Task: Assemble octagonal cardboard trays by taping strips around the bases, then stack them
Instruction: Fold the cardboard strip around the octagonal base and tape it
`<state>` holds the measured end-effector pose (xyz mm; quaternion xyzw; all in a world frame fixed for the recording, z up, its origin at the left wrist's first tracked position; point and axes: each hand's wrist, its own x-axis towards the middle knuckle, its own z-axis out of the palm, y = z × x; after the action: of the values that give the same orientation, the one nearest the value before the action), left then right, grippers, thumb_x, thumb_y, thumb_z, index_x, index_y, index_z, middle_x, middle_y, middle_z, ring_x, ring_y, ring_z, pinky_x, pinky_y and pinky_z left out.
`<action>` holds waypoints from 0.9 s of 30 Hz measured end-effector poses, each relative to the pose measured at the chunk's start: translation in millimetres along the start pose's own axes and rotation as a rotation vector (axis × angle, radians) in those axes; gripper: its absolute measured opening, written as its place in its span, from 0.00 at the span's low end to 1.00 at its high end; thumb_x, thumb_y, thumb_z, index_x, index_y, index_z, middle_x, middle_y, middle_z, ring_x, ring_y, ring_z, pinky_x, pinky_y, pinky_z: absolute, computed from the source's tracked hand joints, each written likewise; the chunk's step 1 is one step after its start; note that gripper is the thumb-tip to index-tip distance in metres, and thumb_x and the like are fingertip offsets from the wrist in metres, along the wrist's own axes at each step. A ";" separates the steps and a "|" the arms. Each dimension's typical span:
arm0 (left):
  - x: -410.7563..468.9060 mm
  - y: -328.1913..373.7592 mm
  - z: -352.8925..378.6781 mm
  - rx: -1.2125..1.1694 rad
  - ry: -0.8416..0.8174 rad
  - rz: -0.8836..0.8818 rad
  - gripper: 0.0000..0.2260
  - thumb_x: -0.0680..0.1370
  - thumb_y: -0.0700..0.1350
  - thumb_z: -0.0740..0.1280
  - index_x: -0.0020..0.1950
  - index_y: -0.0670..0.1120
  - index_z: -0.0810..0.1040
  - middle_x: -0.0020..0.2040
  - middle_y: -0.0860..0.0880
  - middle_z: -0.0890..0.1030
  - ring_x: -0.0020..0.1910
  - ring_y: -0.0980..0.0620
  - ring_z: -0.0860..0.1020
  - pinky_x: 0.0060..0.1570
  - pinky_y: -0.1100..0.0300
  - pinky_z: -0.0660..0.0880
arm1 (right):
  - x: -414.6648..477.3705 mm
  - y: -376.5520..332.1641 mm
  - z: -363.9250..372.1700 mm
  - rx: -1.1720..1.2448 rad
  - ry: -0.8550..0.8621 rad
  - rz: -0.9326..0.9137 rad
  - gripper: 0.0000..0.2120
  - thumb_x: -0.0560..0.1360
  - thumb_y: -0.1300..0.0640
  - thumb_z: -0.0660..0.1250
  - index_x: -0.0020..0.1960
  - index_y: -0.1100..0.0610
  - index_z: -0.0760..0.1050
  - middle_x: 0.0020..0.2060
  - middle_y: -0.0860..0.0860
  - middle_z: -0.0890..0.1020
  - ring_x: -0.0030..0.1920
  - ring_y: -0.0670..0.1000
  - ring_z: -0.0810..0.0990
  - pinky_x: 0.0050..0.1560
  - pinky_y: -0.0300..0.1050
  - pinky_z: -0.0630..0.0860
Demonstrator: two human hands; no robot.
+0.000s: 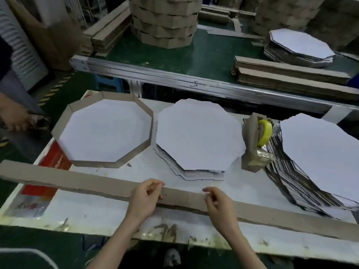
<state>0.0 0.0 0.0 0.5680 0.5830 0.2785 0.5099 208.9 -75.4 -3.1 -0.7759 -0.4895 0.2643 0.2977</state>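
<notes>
A long brown cardboard strip lies across the near part of the white table, from far left to lower right. My left hand pinches its upper edge near the middle. My right hand pinches the same strip a little to the right. An assembled octagonal tray with a brown wall and white base sits at the table's left. A stack of white octagonal bases stands in the middle, and a second, slumped stack is at the right. Between them stands a tape dispenser with yellow tape.
Behind the table runs a metal-framed green conveyor carrying a tall stack of finished trays, bundles of strips and more bases. Another person's hand is at the left edge. A red sheet lies under the strip.
</notes>
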 end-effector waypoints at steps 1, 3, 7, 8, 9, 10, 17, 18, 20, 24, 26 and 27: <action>9.4 3.0 4.0 -0.010 0.025 0.013 0.08 0.80 0.40 0.65 0.46 0.49 0.81 0.28 0.52 0.79 0.28 0.59 0.75 0.32 0.69 0.71 | 20.7 -5.5 5.8 -0.061 0.011 -0.109 0.11 0.81 0.61 0.62 0.61 0.55 0.77 0.47 0.45 0.79 0.48 0.41 0.77 0.48 0.37 0.75; 19.6 16.5 6.6 -0.019 0.049 -0.016 0.08 0.80 0.40 0.65 0.45 0.48 0.82 0.23 0.52 0.75 0.24 0.59 0.72 0.29 0.68 0.69 | 58.2 -18.9 15.0 -0.246 -0.048 -0.266 0.19 0.79 0.61 0.62 0.70 0.56 0.70 0.65 0.50 0.74 0.66 0.49 0.70 0.64 0.46 0.71; 27.7 26.5 4.1 -0.059 0.072 -0.026 0.08 0.80 0.42 0.64 0.46 0.50 0.81 0.23 0.51 0.77 0.25 0.58 0.74 0.33 0.63 0.69 | 120.1 -36.0 32.1 -0.606 -0.308 -0.308 0.39 0.79 0.51 0.65 0.80 0.57 0.45 0.80 0.52 0.48 0.80 0.54 0.45 0.78 0.58 0.48; 25.7 28.6 -0.3 -0.053 0.065 -0.021 0.09 0.81 0.42 0.63 0.47 0.51 0.81 0.24 0.51 0.78 0.25 0.58 0.75 0.33 0.65 0.70 | 129.0 -37.4 35.9 -0.675 -0.351 -0.301 0.42 0.79 0.48 0.66 0.80 0.57 0.42 0.80 0.52 0.45 0.80 0.54 0.43 0.78 0.59 0.47; 26.3 29.6 -4.5 -0.055 0.069 -0.015 0.09 0.81 0.42 0.62 0.48 0.52 0.81 0.24 0.50 0.79 0.27 0.59 0.75 0.34 0.67 0.70 | 135.4 -39.1 40.0 -0.718 -0.386 -0.294 0.44 0.78 0.47 0.67 0.80 0.58 0.41 0.80 0.52 0.44 0.80 0.54 0.43 0.78 0.60 0.46; 27.1 31.9 -9.7 -0.059 0.075 -0.014 0.09 0.82 0.42 0.61 0.50 0.52 0.80 0.26 0.49 0.80 0.27 0.61 0.76 0.34 0.70 0.69 | 139.4 -40.7 43.2 -0.750 -0.409 -0.273 0.45 0.78 0.46 0.67 0.80 0.59 0.41 0.80 0.53 0.44 0.80 0.53 0.43 0.78 0.60 0.46; 38.2 43.9 -47.4 -0.022 0.117 0.042 0.11 0.81 0.40 0.60 0.48 0.51 0.80 0.24 0.49 0.78 0.22 0.58 0.68 0.26 0.68 0.67 | 133.9 -36.6 58.0 -0.877 -0.360 -0.289 0.32 0.81 0.61 0.59 0.79 0.64 0.46 0.80 0.58 0.49 0.79 0.56 0.51 0.76 0.54 0.57; 40.8 47.8 -52.5 -0.005 0.119 0.060 0.11 0.81 0.40 0.60 0.48 0.52 0.80 0.24 0.49 0.78 0.22 0.58 0.68 0.26 0.68 0.67 | 132.6 -39.4 56.8 -0.884 -0.369 -0.301 0.31 0.81 0.61 0.59 0.78 0.65 0.47 0.79 0.59 0.50 0.78 0.57 0.53 0.74 0.54 0.59; 47.4 57.6 -61.3 0.034 0.112 0.122 0.11 0.80 0.40 0.60 0.48 0.53 0.80 0.26 0.49 0.79 0.22 0.59 0.69 0.27 0.67 0.68 | 127.1 -45.6 54.5 -0.918 -0.376 -0.314 0.30 0.81 0.61 0.58 0.77 0.66 0.49 0.78 0.60 0.52 0.77 0.58 0.56 0.71 0.54 0.63; 61.8 84.2 -74.5 0.182 -0.036 0.307 0.08 0.79 0.45 0.66 0.55 0.54 0.79 0.36 0.56 0.82 0.37 0.62 0.77 0.41 0.63 0.74 | 110.4 -73.6 42.0 -0.960 -0.121 -0.390 0.27 0.76 0.66 0.62 0.73 0.68 0.60 0.72 0.62 0.66 0.68 0.59 0.70 0.61 0.51 0.71; 67.9 99.0 -80.1 0.334 -0.115 0.452 0.16 0.77 0.46 0.69 0.64 0.55 0.76 0.50 0.60 0.80 0.50 0.62 0.75 0.52 0.61 0.74 | 105.4 -99.4 25.5 -0.975 0.078 -0.434 0.26 0.64 0.66 0.75 0.61 0.65 0.75 0.55 0.58 0.80 0.49 0.58 0.81 0.38 0.46 0.74; 70.7 106.8 -82.0 0.424 -0.139 0.528 0.22 0.76 0.47 0.70 0.69 0.55 0.72 0.59 0.59 0.77 0.57 0.61 0.73 0.58 0.60 0.71 | 104.6 -110.8 16.4 -0.962 0.152 -0.436 0.23 0.63 0.66 0.74 0.57 0.62 0.77 0.50 0.55 0.81 0.44 0.57 0.81 0.32 0.46 0.69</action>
<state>-22.6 109.1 103.5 0.8101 0.4246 0.2343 0.3294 170.6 61.9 53.1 -0.7220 -0.6822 -0.1151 -0.0092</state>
